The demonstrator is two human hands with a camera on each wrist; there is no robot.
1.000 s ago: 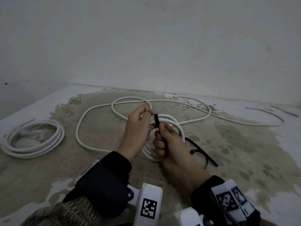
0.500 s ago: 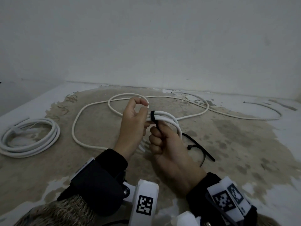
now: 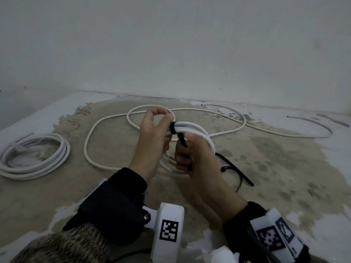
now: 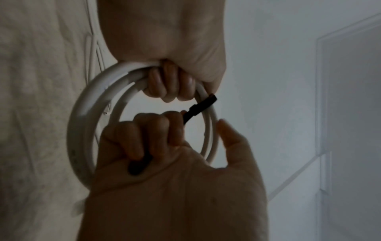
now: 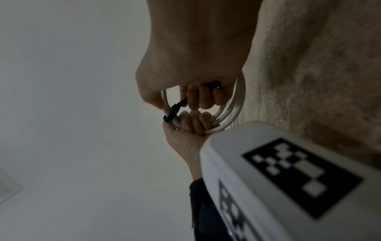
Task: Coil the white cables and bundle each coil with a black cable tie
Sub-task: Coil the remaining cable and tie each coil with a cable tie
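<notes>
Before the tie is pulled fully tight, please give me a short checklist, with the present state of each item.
1. Left hand holds the coil beside the tie: ok.
2. Black cable tie wraps all the strands: cannot tell, fingers hide some.
3. Right hand grips the tie's tail: ok.
4. Tail passes through the tie's head: ok.
5. Tie cinched snug: cannot tell.
6. Spare ties within reach on the surface: ok.
</notes>
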